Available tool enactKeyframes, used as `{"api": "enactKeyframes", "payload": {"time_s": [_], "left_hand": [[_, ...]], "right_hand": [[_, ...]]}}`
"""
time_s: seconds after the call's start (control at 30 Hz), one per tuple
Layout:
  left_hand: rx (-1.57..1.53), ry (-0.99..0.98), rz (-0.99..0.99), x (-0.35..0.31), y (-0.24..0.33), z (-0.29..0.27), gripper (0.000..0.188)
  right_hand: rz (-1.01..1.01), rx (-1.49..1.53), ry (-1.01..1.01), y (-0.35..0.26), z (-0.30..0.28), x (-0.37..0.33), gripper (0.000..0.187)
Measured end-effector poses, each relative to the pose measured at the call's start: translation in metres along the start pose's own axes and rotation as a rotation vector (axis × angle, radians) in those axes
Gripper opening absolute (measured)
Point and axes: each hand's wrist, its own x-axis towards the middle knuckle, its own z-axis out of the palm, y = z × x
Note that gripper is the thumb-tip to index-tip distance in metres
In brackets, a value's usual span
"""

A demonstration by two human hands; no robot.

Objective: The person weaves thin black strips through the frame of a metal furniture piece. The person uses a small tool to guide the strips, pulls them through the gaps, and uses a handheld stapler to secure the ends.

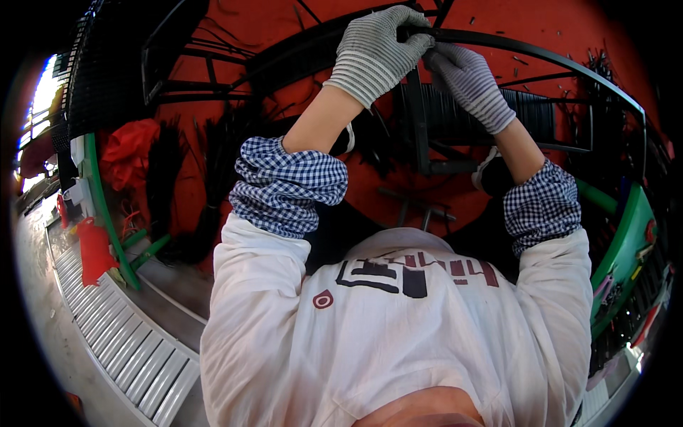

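Note:
Both my hands wear grey-and-white striped gloves and meet at a black metal frame (535, 45) at the top of the view. My left hand (376, 51) is closed around the frame's upper bar, its thumb and fingers bent over it. Just right of it, my right hand (466, 77) has its fingers pinched together against the underside of the same bar. What lies between those fingertips is hidden. Below my hands, a dark upright leg (416, 114) runs down from the bar. Behind my right wrist is a panel of close-set black strips (530, 110).
The red floor (491, 23) is strewn with black scraps. Bundles of black strands (165, 167) lie left, near a crumpled red bag (130, 151). A green frame (94, 186) and a pale slatted bench (135, 349) stand left. A green curved edge (620, 245) is at right.

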Motion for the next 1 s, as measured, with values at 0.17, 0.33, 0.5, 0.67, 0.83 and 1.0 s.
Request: {"api": "enactKeyframes", "payload": {"time_s": [0.17,0.33,0.5,0.67,0.83,1.0], "left_hand": [[-0.307,-0.039,-0.019,0.004,0.000,0.005,0.022],[-0.288,-0.129,-0.155,0.003,0.002,0.000,0.022],[-0.223,-0.073,0.038,0.004,-0.001,0.001,0.020],[-0.316,-0.118,0.042,0.005,-0.006,-0.001,0.021],[-0.451,-0.258,-0.104,0.010,-0.017,-0.005,0.024],[-0.584,-0.236,0.036,0.017,-0.033,0.002,0.019]], "right_hand": [[-0.149,0.004,0.035,-0.010,-0.008,-0.023,0.029],[-0.319,0.136,0.048,-0.015,-0.015,-0.041,0.026],[-0.509,0.552,-0.214,-0.011,-0.038,-0.033,0.029],[-0.698,0.126,-0.060,-0.012,-0.050,-0.028,0.036],[-0.861,0.025,0.023,-0.012,-0.057,-0.021,0.036],[-0.838,0.012,0.135,-0.009,-0.053,-0.018,0.031]]}}
